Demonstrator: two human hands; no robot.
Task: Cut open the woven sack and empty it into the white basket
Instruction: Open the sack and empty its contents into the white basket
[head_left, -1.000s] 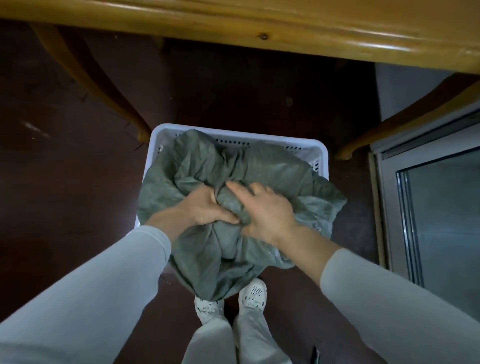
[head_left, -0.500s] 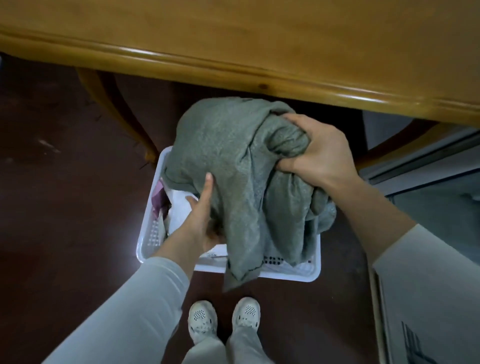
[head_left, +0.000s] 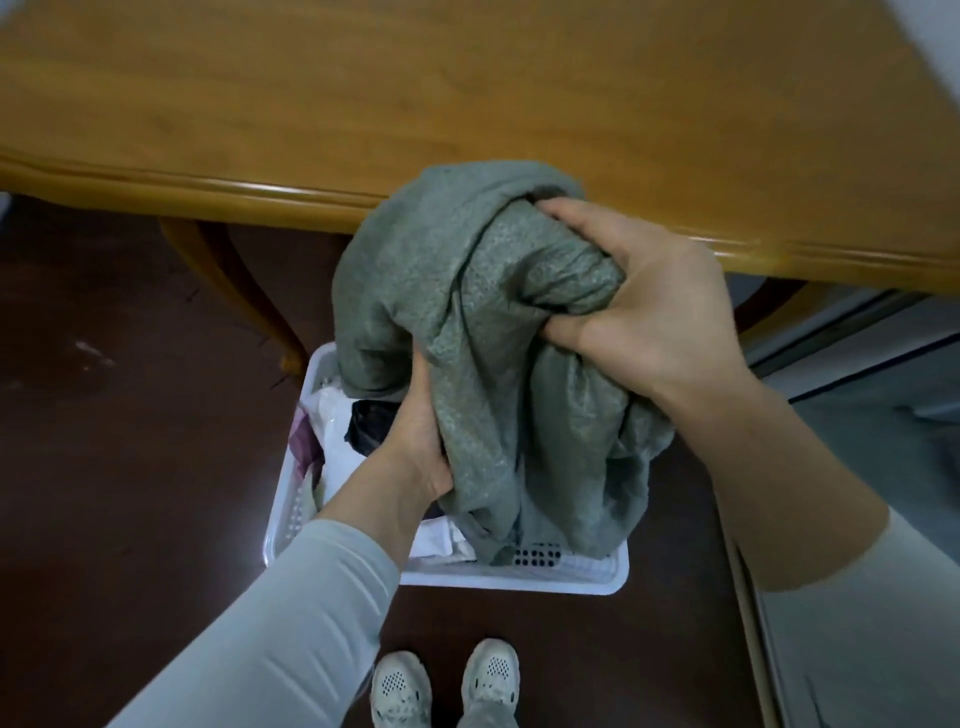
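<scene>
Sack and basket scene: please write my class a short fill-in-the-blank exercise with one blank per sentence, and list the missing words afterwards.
1. Both hands hold a crumpled grey-green sack above a ____ basket.
2. The right hand grips the bunched top of the sack, while the ____ hand holds it lower down.
3. The basket stands on the dark floor, in front of a ____ table.
4. At the bottom of the picture there is a pair of pale ____.

Missing words: white; left; wooden; shoes
</scene>
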